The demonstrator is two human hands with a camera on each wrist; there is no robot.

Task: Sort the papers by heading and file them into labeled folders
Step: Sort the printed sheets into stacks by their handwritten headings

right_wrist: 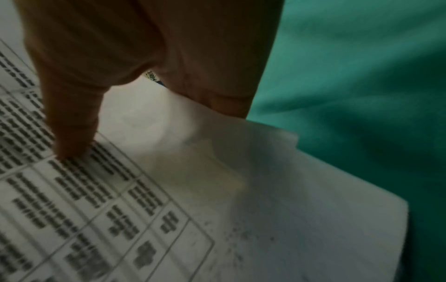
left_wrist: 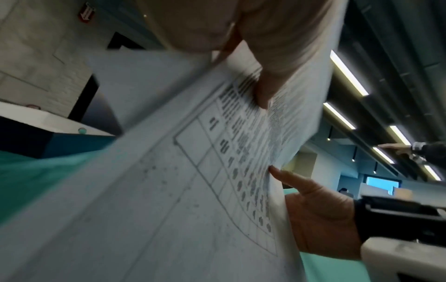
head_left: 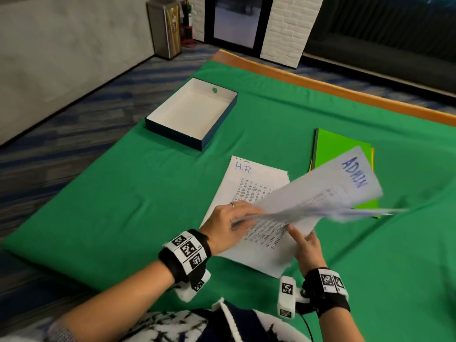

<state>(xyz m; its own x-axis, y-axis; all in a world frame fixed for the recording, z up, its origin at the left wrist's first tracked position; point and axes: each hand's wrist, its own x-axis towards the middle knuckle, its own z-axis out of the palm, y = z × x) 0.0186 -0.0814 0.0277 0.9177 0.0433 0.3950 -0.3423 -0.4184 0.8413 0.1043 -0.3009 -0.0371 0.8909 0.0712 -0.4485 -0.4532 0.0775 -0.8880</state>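
Head view: left hand [head_left: 228, 224] fingers clamp a lifted ADMIN sheet [head_left: 328, 191]; right hand [head_left: 307, 245] fingers clamp the H.R. stack [head_left: 249, 211] underneath. Beyond the fingertips, green folders [head_left: 338, 149]; far left, an open box [head_left: 192, 114].

An open box [head_left: 191, 114] with dark blue walls and a white inside sits on the green cloth [head_left: 123, 206] at 11 o'clock. Beyond the worktop's wooden edge [head_left: 320, 81], a steel bin [head_left: 164, 28] stands at 12 o'clock beside a fire extinguisher [head_left: 186, 23].
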